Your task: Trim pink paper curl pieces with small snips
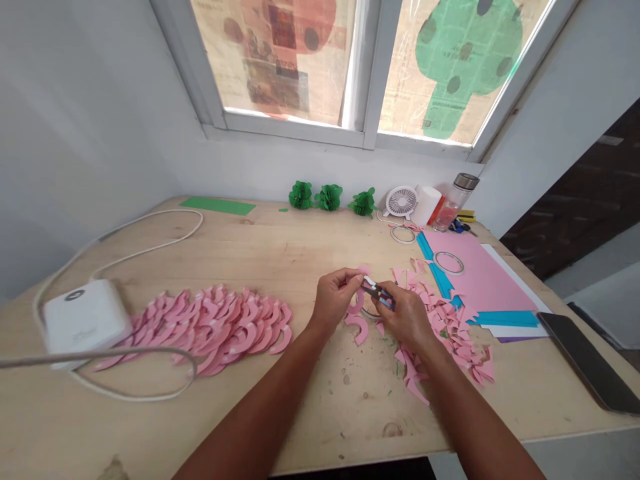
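Pink paper, a curved piece (357, 304), is pinched in the fingertips of the left hand (333, 299) over the middle of the table (280, 247), and the right hand (409, 313) is closed round a dark tool (384, 297) whose tip reaches those fingertips. Just nearer lies another arc (360, 329); overlapping arcs (235, 323) spread left beside a white box (85, 317), and scraps (453, 320) lie right. Farther right are a pink sheet (493, 273), a ring (449, 263) and a phone (590, 363), with three green balls (328, 197) and a fan (401, 201) along the far edge.
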`<state>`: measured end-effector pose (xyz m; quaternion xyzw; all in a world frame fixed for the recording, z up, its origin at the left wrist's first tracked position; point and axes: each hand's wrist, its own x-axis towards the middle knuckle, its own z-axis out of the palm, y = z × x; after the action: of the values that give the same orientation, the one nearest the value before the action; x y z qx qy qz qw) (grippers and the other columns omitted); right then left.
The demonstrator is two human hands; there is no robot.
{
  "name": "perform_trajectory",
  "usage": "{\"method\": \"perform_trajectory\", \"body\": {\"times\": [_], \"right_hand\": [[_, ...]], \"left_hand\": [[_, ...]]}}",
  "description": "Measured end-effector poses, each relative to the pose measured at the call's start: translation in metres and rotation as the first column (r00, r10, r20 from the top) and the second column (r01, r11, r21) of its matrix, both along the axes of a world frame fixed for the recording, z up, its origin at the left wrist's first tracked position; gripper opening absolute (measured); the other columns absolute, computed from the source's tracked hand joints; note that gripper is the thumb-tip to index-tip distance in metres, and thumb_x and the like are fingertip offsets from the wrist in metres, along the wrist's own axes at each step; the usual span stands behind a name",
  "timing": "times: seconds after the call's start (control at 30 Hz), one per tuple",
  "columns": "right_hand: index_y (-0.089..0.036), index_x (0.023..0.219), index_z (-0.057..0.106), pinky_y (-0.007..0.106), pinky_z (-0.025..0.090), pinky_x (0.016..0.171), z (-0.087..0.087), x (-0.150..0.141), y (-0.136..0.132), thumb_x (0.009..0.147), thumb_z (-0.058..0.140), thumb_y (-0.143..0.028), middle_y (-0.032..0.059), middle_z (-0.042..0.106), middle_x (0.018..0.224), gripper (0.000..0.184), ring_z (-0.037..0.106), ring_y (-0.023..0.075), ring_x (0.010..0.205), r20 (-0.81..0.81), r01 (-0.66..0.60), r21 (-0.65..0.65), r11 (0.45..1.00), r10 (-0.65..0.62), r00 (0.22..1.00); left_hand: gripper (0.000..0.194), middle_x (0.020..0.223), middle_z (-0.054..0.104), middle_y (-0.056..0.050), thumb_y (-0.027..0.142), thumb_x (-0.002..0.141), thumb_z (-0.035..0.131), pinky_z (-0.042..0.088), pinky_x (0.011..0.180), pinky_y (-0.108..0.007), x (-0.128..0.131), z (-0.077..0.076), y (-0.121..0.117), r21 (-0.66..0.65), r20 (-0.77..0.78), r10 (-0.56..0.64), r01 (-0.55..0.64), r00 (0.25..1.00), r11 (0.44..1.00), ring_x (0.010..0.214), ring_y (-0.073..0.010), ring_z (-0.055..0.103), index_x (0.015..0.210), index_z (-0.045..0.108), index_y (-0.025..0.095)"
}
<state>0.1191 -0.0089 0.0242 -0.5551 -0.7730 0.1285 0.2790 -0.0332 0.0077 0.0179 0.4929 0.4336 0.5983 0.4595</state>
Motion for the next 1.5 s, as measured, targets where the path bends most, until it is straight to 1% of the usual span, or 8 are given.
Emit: {"method": "perform_trajectory", "body": {"times": [0.23, 0.53, 0.67, 0.9, 1.17, 1.3, 1.43, 1.5], "right_hand": [[-0.024, 0.096, 0.062, 0.021, 0.037, 0.058, -0.001, 0.001, 0.0, 0.077, 0.053, -0.025, 0.0, 0.068, 0.077, 0.02, 0.061, 0.0148, 0.067, 0.02, -0.013, 0.004, 1.0, 0.013, 1.0], [-0.028, 0.102, 0.061, 0.022, 0.036, 0.059, 0.0, 0.001, 0.0, 0.076, 0.053, -0.023, -0.0003, 0.07, 0.081, 0.028, 0.062, 0.0163, 0.071, 0.109, -0.014, 0.016, 1.0, 0.012, 0.994], [-0.027, 0.102, 0.062, 0.022, 0.035, 0.058, 0.001, 0.001, -0.001, 0.076, 0.053, -0.022, 0.0004, 0.07, 0.08, 0.028, 0.062, 0.0166, 0.071, 0.142, -0.004, 0.019, 1.0, 0.001, 0.99], [-0.027, 0.099, 0.062, 0.021, 0.034, 0.058, 0.002, 0.002, 0.001, 0.075, 0.052, -0.019, -0.0002, 0.069, 0.078, 0.028, 0.061, 0.0157, 0.069, 0.133, -0.012, 0.006, 1.0, 0.012, 0.991], [-0.027, 0.097, 0.063, 0.021, 0.034, 0.056, 0.003, 0.003, 0.001, 0.075, 0.051, -0.017, 0.0, 0.07, 0.079, 0.027, 0.061, 0.0147, 0.067, 0.15, -0.013, 0.0, 1.0, 0.013, 0.989], [-0.027, 0.098, 0.063, 0.021, 0.034, 0.057, 0.002, 0.004, 0.002, 0.075, 0.052, -0.018, 0.0003, 0.07, 0.08, 0.028, 0.061, 0.0156, 0.069, 0.171, -0.01, 0.01, 1.0, 0.009, 0.985], [-0.027, 0.1, 0.063, 0.022, 0.035, 0.058, 0.001, 0.004, 0.001, 0.075, 0.052, -0.018, 0.0011, 0.07, 0.082, 0.029, 0.062, 0.017, 0.072, 0.195, -0.008, 0.015, 1.0, 0.005, 0.981], [-0.028, 0.1, 0.063, 0.022, 0.036, 0.059, 0.002, 0.003, 0.001, 0.075, 0.052, -0.018, 0.001, 0.07, 0.082, 0.029, 0.062, 0.0174, 0.072, 0.192, -0.008, 0.011, 1.0, 0.006, 0.981]], "left_hand": [[0.013, 0.062, 0.065, -0.002, 0.025, 0.064, 0.066, 0.043, 0.059, -0.023, -0.001, -0.001, 0.002, -0.048, 0.076, -0.041, 0.044, 0.996, 0.998, 0.059, -0.012, 0.057, 0.067, 0.067, 0.013], [0.014, 0.057, 0.061, -0.001, 0.027, 0.061, 0.067, 0.038, 0.048, -0.02, -0.002, -0.002, 0.002, -0.09, 0.037, -0.035, 0.038, 0.999, 0.995, 0.053, -0.0108, 0.052, 0.064, 0.065, 0.013], [0.014, 0.056, 0.059, 0.001, 0.028, 0.064, 0.065, 0.035, 0.046, -0.019, 0.0, -0.002, 0.0, -0.071, -0.002, -0.013, 0.013, 1.0, 0.997, 0.051, -0.0095, 0.049, 0.064, 0.063, 0.014], [0.011, 0.056, 0.053, 0.003, 0.025, 0.068, 0.061, 0.033, 0.047, -0.018, 0.003, -0.005, -0.002, -0.01, -0.035, -0.012, 0.011, 0.999, 1.0, 0.05, -0.0075, 0.042, 0.065, 0.06, 0.015], [0.014, 0.06, 0.057, 0.002, 0.029, 0.068, 0.062, 0.037, 0.052, -0.02, 0.008, -0.006, -0.003, -0.03, 0.032, -0.012, 0.013, 0.999, 0.999, 0.055, -0.0095, 0.048, 0.067, 0.059, 0.015], [0.015, 0.06, 0.058, 0.002, 0.029, 0.067, 0.063, 0.041, 0.057, -0.022, 0.008, -0.008, -0.001, -0.054, 0.112, -0.003, 0.009, 0.994, 0.999, 0.056, -0.0102, 0.052, 0.068, 0.06, 0.015], [0.016, 0.06, 0.059, 0.001, 0.029, 0.065, 0.064, 0.043, 0.059, -0.023, 0.004, -0.008, 0.004, -0.083, 0.195, 0.055, -0.039, 0.979, 0.996, 0.055, -0.0097, 0.052, 0.068, 0.06, 0.014], [0.017, 0.063, 0.06, 0.0, 0.029, 0.065, 0.064, 0.045, 0.059, -0.024, 0.003, -0.008, 0.005, -0.095, 0.215, 0.034, -0.014, 0.976, 0.995, 0.056, -0.0098, 0.053, 0.069, 0.061, 0.013]]}}
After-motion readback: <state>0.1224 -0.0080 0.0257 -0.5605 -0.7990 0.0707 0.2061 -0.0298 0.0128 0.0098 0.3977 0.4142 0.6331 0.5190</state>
